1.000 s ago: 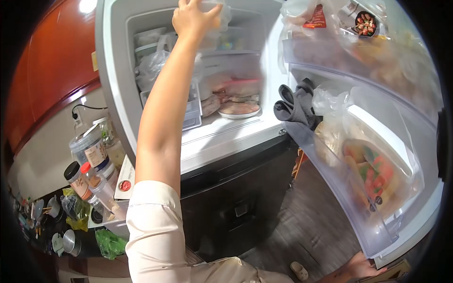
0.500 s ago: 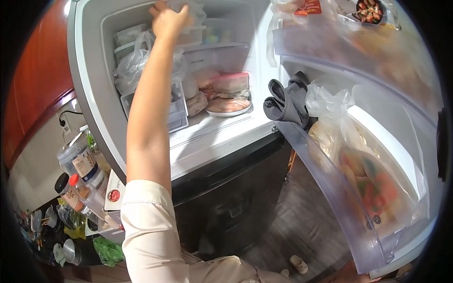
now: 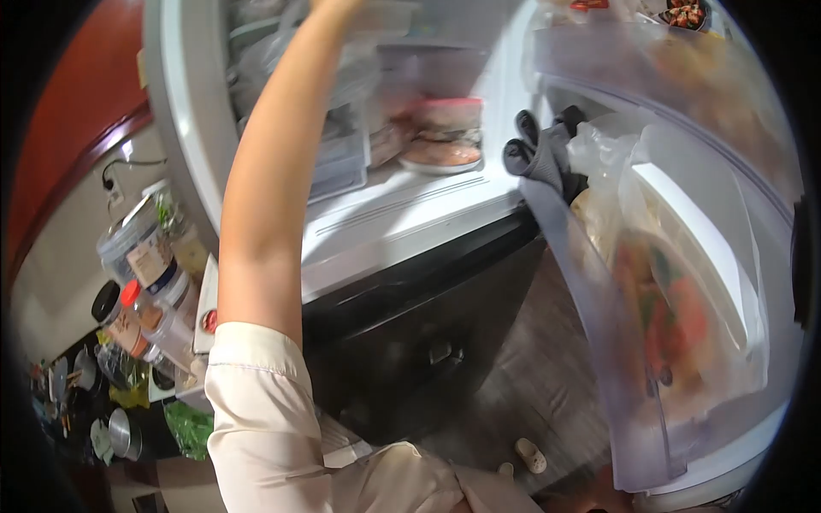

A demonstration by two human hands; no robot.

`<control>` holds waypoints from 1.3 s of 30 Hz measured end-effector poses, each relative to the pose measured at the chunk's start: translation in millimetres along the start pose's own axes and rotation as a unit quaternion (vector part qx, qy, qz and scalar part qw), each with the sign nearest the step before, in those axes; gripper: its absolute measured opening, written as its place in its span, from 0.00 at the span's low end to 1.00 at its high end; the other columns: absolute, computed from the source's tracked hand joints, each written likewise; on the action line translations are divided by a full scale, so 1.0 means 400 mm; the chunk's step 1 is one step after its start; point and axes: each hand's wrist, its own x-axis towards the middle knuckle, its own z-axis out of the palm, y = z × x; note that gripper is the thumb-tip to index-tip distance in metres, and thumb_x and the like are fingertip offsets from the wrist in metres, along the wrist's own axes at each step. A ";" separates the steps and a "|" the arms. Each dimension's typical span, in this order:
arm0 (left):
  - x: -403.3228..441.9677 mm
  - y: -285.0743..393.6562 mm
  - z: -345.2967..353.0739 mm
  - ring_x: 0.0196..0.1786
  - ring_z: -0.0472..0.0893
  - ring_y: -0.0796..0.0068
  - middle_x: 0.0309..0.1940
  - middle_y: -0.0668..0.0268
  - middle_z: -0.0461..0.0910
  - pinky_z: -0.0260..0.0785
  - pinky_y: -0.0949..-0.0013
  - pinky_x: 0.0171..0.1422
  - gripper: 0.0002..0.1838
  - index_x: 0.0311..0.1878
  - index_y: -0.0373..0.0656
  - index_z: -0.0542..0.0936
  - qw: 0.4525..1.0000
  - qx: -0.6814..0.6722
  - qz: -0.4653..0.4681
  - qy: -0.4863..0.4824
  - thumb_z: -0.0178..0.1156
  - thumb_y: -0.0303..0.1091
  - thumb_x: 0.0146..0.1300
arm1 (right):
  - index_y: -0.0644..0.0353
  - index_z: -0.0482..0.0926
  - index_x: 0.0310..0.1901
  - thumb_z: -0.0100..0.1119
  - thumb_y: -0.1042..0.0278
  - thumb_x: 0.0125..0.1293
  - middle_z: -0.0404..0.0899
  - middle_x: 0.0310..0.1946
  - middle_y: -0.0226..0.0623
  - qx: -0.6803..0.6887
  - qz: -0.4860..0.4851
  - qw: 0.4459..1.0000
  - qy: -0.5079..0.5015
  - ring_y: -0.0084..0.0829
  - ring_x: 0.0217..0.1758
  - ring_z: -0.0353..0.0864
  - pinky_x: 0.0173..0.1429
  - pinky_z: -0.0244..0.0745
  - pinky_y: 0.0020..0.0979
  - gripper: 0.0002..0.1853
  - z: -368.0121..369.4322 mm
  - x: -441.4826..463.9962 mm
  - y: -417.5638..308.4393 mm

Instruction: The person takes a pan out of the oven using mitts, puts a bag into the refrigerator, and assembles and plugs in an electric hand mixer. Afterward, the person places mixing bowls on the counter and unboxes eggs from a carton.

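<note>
My left arm reaches up into the open freezer compartment, and only the base of my left hand [image 3: 338, 7] shows at the top edge, its fingers cut off. Under and beside the forearm are clear plastic bags [image 3: 256, 64] and a clear drawer [image 3: 338, 162]. Right of the drawer, a pink-lidded container [image 3: 449, 111] stands behind a white plate of packed food [image 3: 440, 156]. My right hand cannot be made out; a blurred, dark patch of skin shows low at the right, below the door.
The open door holds a grey cloth [image 3: 547, 154] and bagged food [image 3: 667, 316] in its clear shelf [image 3: 599, 342]. Jars [image 3: 120, 316] and a green bag [image 3: 188, 427] sit on the left counter. A black lower door [image 3: 419, 333] is below the freezer.
The view has shifted, so my left hand has mostly passed out at the top edge. My right hand, seen at the door's bottom edge a second ago, no longer shows clearly.
</note>
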 end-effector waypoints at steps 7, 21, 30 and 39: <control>-0.337 -0.014 -0.432 0.38 0.71 0.54 0.29 0.54 0.70 0.63 0.52 0.45 0.09 0.20 0.35 0.73 0.883 -0.070 0.422 0.193 0.60 0.31 0.44 | 0.70 0.56 0.64 0.54 0.62 0.51 0.60 0.62 0.50 0.031 0.029 0.984 -0.173 0.43 0.62 0.65 0.66 0.60 0.40 0.38 0.006 -0.277 -0.096; -1.037 -0.381 -1.438 0.58 0.71 0.55 0.56 0.55 0.70 0.57 0.48 0.62 0.24 0.50 0.51 0.75 0.919 0.349 0.069 -0.170 0.64 0.26 0.46 | 0.60 0.74 0.54 0.66 0.70 0.53 0.67 0.57 0.43 -0.185 -0.231 0.864 -0.408 0.40 0.61 0.65 0.62 0.62 0.39 0.25 0.346 -0.822 -0.257; -1.230 -0.449 -1.746 0.66 0.62 0.50 0.64 0.53 0.60 0.48 0.42 0.67 0.33 0.59 0.61 0.72 0.852 0.453 -0.129 -0.231 0.66 0.33 0.45 | 0.68 0.75 0.45 0.59 0.69 0.60 0.76 0.45 0.50 -0.138 -0.224 0.933 -0.244 0.44 0.51 0.74 0.58 0.66 0.39 0.14 0.432 -1.061 -0.326; -1.219 -0.721 -1.958 0.69 0.53 0.45 0.67 0.48 0.53 0.44 0.34 0.66 0.35 0.64 0.61 0.67 0.753 0.547 -0.235 -0.279 0.63 0.40 0.48 | 0.62 0.76 0.43 0.60 0.76 0.57 0.71 0.26 0.23 0.348 0.574 0.102 -0.734 0.13 0.27 0.67 0.30 0.61 0.15 0.11 0.212 -1.738 -1.154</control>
